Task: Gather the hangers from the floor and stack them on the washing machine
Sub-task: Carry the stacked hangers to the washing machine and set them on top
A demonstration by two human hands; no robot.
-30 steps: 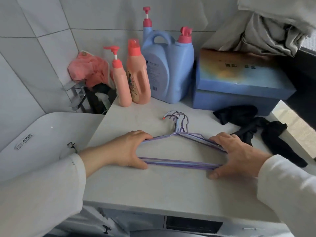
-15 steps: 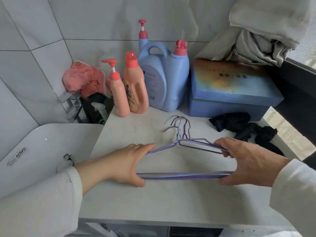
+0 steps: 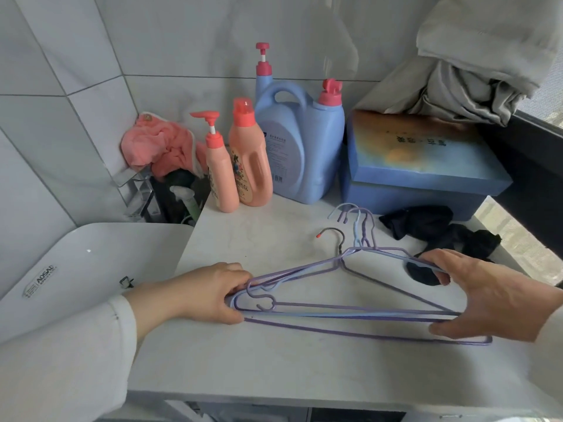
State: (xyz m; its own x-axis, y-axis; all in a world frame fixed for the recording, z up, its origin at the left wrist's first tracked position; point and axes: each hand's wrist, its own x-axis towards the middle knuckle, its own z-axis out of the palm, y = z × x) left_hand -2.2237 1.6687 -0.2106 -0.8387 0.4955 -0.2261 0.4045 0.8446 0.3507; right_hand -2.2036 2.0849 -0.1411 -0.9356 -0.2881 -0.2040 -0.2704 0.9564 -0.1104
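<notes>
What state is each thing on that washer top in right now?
hangers: bunched, splayed unevenly, held at both ends
left hand: gripping the hangers
right hand: gripping the hangers
pump bottle: upright
blue jug: upright, capped
blue box: lid on
black cloth: crumpled

Purple, light-blue hangers (image 3: 350, 312); pale marbled washer top (image 3: 274, 360); black cloth (image 3: 426, 226); blue box (image 3: 426, 178).

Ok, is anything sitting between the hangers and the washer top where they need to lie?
Nothing visible. The hangers, held by the left hand and right hand, are over bare washer top; black cloth lies behind them.
</notes>
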